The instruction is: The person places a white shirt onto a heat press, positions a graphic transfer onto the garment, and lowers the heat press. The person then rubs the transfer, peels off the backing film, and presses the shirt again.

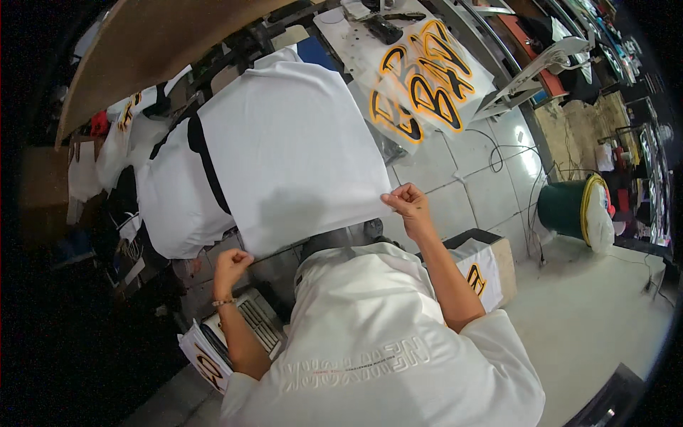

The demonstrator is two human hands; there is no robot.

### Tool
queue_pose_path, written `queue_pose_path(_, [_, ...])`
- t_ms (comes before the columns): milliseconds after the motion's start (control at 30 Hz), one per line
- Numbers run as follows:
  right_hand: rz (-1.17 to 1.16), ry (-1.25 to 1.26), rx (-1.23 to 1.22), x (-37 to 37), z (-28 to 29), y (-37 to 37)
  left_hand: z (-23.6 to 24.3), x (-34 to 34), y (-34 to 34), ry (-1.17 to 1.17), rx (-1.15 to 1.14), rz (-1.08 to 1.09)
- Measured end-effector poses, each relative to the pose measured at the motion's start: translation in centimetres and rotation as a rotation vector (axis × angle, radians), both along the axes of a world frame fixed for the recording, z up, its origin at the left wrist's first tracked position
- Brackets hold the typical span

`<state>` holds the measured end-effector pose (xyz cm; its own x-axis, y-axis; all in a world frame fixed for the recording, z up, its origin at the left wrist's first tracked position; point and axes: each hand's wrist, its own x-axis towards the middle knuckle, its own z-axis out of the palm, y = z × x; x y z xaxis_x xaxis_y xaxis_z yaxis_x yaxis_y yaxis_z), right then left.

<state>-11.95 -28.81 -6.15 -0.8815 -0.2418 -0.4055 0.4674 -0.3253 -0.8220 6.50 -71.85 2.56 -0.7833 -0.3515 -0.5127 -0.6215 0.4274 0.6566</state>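
Observation:
A white cloth is spread in front of me, its near edge running between my two hands. My left hand is closed at the near left corner, thumb and fingers pinching the edge. At the near right corner my right hand pinches the cloth between thumb and fingers. The middle of the cloth lies fairly smooth, with a few folds at its far end. What supports it underneath is hidden. Left of it lies another white cloth piece, with a black band between the two.
Clear sheets with black-and-orange lettering lie on a table at the far right. A brown panel overhangs the far left. Boxes with printed white sheets stand beside both my arms. A green bucket and loose cables are on the right.

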Motion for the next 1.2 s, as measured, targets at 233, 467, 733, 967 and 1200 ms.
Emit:
queue_pose_path(233, [-0.124,0.028,-0.085,1.2,2.2,-0.2,2.0,-11.6,13.6,0.417,-0.045,-0.332])
queue_pose_path(467, [-0.076,0.099,-0.115,2.3,4.4,1.0,2.9,-18.0,23.4,0.548,0.012,-0.63])
queue_pose_path(733, [-0.066,0.067,-0.263,2.9,5.2,1.6,4.5,-16.3,26.1,0.656,-0.076,-0.828])
queue_pose_path(967, [0.003,0.009,-0.345,1.5,9.7,-0.7,4.6,-14.6,24.9,0.809,-0.373,-0.55])
queue_pose_path(1200, [0.338,1.149,0.274,-7.6,16.1,-8.4,13.0,-15.7,16.3,0.677,0.369,-0.084])
